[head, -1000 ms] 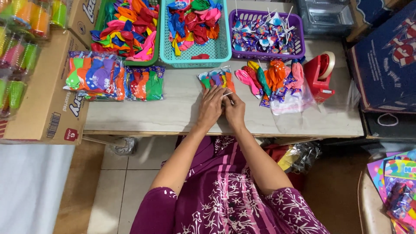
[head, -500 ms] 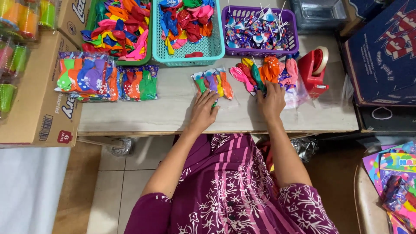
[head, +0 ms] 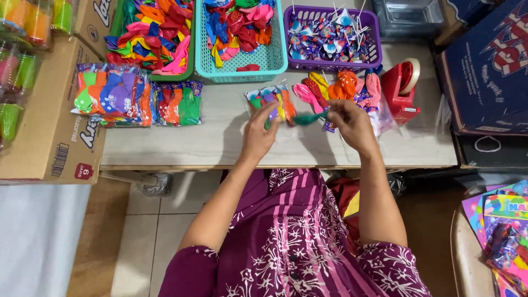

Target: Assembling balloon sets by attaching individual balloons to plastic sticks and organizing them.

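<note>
A person in a purple dress with white flower patterns sits at a pale grey table (head: 220, 146) and looks down at both hands. The right hand (head: 352, 124) pinches one end of a small, limp teal balloon (head: 309, 117) between its fingertips, with the other fingers curled in. The left hand (head: 263, 132) has its fingers close together and reaches toward the other end of the teal balloon; it seems to touch it, but I cannot tell if it grips it. The balloon hangs in the air just above the table, stretched flat between the two hands, likely so it stays straight and easy to handle. Under the left hand lies a small clear plastic packet of mixed colour balloons (head: 269, 102), flat on the table. Just beside the right hand is a loose bunch of pink and orange balloons (head: 335, 88), close by so they are easy to grab. A red tape holder with a roll of tape (head: 404, 88) stands near it on the right. At the back of the table sit three plastic baskets that keep things sorted: a green basket of loose balloons (head: 154, 36), a teal basket of loose balloons (head: 242, 27), and a purple basket of small wrapped toys on sticks (head: 330, 36). On the left, filled clear bags of balloons (head: 137, 99) lie side by side next to a brown cardboard box (head: 55, 126).
</note>
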